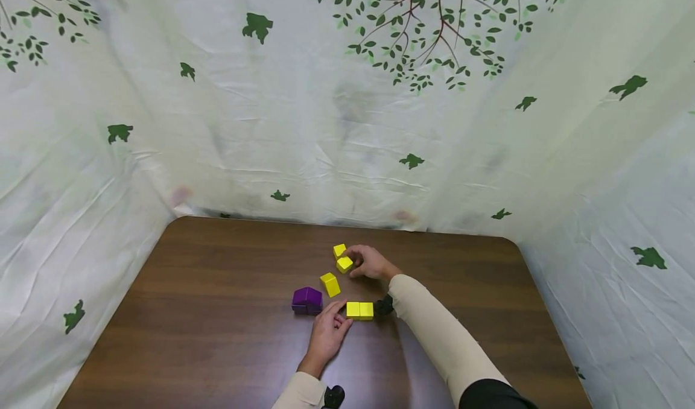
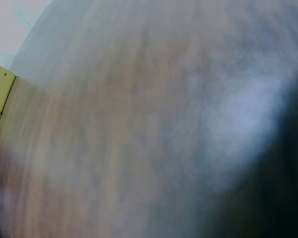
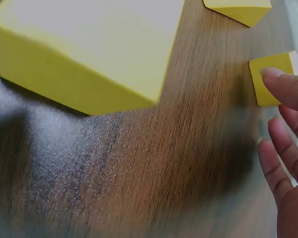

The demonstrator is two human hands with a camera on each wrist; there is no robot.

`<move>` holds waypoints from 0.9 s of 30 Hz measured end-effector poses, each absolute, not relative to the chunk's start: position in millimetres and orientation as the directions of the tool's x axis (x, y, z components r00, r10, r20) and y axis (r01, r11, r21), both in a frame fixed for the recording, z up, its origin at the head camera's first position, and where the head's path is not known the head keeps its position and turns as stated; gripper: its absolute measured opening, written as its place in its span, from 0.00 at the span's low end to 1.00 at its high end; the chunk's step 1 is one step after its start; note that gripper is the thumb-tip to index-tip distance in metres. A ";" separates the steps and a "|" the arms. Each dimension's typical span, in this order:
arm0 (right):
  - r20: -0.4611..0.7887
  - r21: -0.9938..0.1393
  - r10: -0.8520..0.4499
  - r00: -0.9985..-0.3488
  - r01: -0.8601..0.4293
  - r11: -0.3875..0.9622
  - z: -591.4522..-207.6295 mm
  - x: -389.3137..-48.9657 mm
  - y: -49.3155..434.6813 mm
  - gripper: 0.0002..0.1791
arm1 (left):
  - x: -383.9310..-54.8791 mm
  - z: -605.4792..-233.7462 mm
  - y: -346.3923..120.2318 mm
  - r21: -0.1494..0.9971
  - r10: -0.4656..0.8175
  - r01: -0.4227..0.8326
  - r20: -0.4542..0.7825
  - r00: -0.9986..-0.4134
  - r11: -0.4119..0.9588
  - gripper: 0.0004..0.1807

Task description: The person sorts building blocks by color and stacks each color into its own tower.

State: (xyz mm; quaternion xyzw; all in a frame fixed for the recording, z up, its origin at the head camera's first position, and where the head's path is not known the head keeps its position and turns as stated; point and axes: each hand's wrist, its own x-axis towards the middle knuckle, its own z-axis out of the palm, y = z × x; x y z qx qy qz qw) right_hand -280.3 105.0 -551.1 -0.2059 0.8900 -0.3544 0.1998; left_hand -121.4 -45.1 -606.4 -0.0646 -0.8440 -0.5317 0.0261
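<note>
1. Our right hand (image 1: 371,261) is narrowed, thumb and fingers pinching the near yellow cube-like block (image 1: 344,265) at its right side. In the right wrist view, our thumb (image 3: 288,89) lies across the face of that block, with two other fingers bent loosely below.
2. Our left hand (image 1: 326,336) is relaxed, its forefinger reaching forward and the rest loosely bent. Its fingertips are at the left end of the yellow pair (image 1: 360,310), two blocks set side by side; we cannot tell whether they touch it. The left wrist view catches those blocks only at its left edge, and much of it is blurred.
3. Just beyond the pinched block lies the far yellow block (image 1: 339,250), partly overlapped by it from above.
4. Between our two hands, nearer the left side, the tilted yellow block (image 1: 330,285) lies alone, turned at an angle and apart from the others.
5. Left of our left fingertips sits the purple block shape (image 1: 306,300); we cannot tell how many pieces make it up.
6. A black wrist device (image 1: 384,305) under our right cuff shows just right of the yellow pair.
7. Everything rests around the middle of the brown wood-grain counter (image 1: 217,312), with leaf-printed white cloth (image 1: 304,119) hanging behind it.
</note>
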 end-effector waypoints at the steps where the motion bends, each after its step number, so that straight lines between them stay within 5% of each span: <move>1: -0.208 -0.714 -0.504 -0.838 -0.222 0.664 -551.4 -280.3 105.0 0.24 | -121.4 -606.2 -44.9 0.894 0.082 0.135 0.111 -0.990 0.427 0.25; 27: -0.236 -0.759 -0.420 -0.877 -0.103 0.643 -557.7 -266.6 113.4 0.17 | -121.4 -607.0 -44.9 0.885 0.078 0.137 0.114 -0.990 0.445 0.25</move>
